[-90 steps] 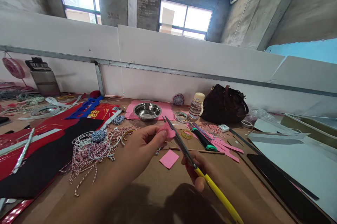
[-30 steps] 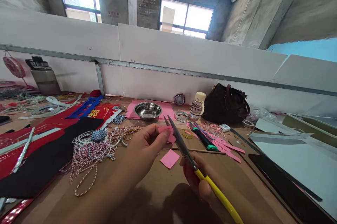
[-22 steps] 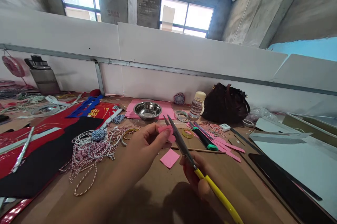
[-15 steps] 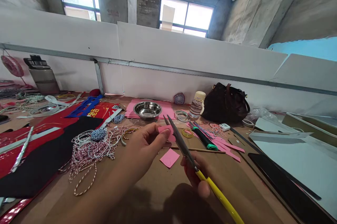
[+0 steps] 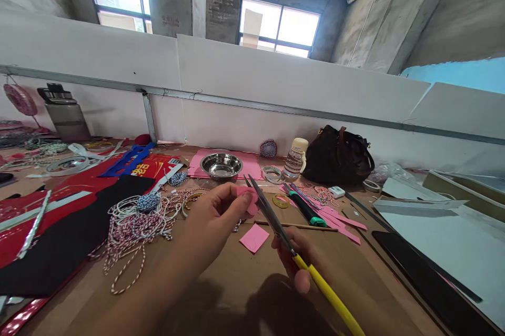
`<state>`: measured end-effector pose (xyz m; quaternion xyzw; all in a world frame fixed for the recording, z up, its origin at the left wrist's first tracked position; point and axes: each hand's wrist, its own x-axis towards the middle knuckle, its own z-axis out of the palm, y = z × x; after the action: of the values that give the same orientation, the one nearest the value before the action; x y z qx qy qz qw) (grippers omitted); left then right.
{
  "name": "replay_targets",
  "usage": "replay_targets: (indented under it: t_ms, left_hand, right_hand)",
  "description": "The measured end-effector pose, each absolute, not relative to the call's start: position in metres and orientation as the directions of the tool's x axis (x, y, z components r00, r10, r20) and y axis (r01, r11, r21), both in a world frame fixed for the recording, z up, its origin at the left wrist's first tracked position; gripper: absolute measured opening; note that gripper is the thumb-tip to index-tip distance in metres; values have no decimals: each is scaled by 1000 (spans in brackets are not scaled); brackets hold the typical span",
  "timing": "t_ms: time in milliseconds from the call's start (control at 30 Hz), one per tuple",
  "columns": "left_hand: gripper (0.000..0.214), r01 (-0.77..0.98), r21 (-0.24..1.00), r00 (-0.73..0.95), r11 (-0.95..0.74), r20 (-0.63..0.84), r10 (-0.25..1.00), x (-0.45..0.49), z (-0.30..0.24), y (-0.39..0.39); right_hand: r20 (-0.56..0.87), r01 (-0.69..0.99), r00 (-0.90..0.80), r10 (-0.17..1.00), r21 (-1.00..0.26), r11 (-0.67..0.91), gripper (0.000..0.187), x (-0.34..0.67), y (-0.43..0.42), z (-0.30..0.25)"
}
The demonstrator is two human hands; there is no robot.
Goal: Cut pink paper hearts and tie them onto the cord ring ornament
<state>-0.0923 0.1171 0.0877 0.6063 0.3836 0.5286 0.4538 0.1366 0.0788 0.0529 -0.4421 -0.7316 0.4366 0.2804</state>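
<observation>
The left hand (image 5: 215, 215) is closed in a fingertip pinch on a small pink paper piece (image 5: 252, 205), holding it up off the tabletop (image 5: 221, 278). The pinch seems meant to leave the piece's edge free, since that edge sits right against the blades of the scissors (image 5: 269, 213). The right hand (image 5: 294, 262) is closed around the scissors' yellow handle, which angles the slightly parted blades up toward the paper. A pink scrap (image 5: 254, 237) lies just below the hands, with pink strips (image 5: 339, 225) to the right and twine (image 5: 136, 233) to the left, all apparently kept within reach. Against the view three seconds back, little differs — the left hand has drawn closer to the blades and less pink shows past its fingers, while the steel bowl (image 5: 221, 165) stays on its pink sheet (image 5: 197, 166).
</observation>
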Motion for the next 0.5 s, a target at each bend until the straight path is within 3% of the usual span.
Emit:
replay_targets:
  t_ms: [500]
  left_hand:
    - [31, 18, 950, 118, -310, 306, 945, -93, 88, 117]
  right_hand:
    - [80, 322, -446, 892, -915, 244, 27, 139, 77, 49]
